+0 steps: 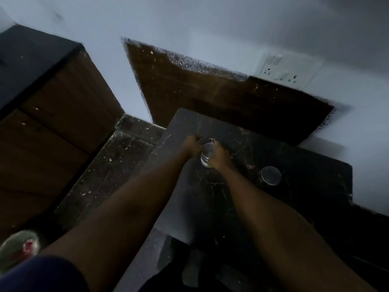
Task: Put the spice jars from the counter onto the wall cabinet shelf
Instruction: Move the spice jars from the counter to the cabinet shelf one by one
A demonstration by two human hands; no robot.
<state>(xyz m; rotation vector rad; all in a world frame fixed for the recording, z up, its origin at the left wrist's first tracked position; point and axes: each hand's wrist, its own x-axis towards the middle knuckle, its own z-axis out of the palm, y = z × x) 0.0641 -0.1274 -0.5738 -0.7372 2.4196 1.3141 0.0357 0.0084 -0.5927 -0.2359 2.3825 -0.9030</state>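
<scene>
Closest to us, both forearms reach out over the dark counter [231, 197]. Our right hand [220, 158] is wrapped around a spice jar [207, 154]; our left hand [192, 145] is curled beside it, contact unclear. A second jar [271, 175] waits further right. Looks like the pickup step, so next we lift toward the wall cabinet [52, 91] up left.

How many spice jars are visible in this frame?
2. One clear glass jar with a silvery lid sits between the left hand and right hand on the dark counter; another stands alone to its right. Dim light may hide more.
</scene>
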